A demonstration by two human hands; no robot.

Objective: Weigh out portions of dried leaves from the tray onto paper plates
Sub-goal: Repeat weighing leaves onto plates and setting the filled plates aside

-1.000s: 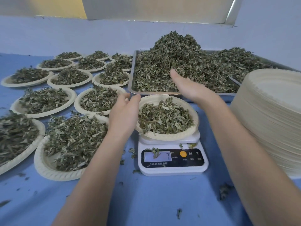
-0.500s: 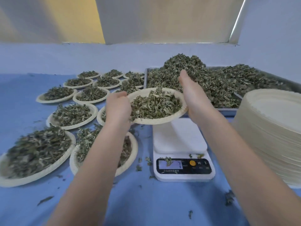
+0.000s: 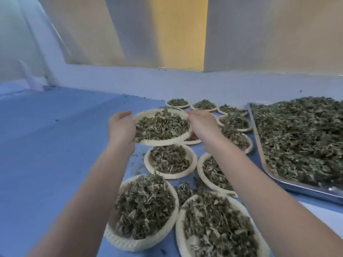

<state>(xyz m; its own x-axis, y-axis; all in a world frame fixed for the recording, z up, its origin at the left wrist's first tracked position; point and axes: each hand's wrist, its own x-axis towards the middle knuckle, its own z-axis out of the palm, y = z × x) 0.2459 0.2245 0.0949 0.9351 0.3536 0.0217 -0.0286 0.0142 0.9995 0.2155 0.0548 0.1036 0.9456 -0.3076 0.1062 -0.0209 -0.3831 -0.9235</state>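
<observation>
- Both hands carry one paper plate [image 3: 163, 143] heaped with dried leaves [image 3: 161, 126], held in the air above the filled plates [image 3: 170, 162] on the blue table [image 3: 55, 145].
- Left hand [image 3: 121, 129] grips the plate's left rim, fingers curled round it.
- Right hand [image 3: 201, 125] holds the right rim, its fingers hidden behind it.
- Metal tray [image 3: 304, 190], piled with leaves, sits at the right.

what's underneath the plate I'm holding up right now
Under the held plate, a filled plate and blue table show; another plate's edge peeks out, the rest covered.
</observation>
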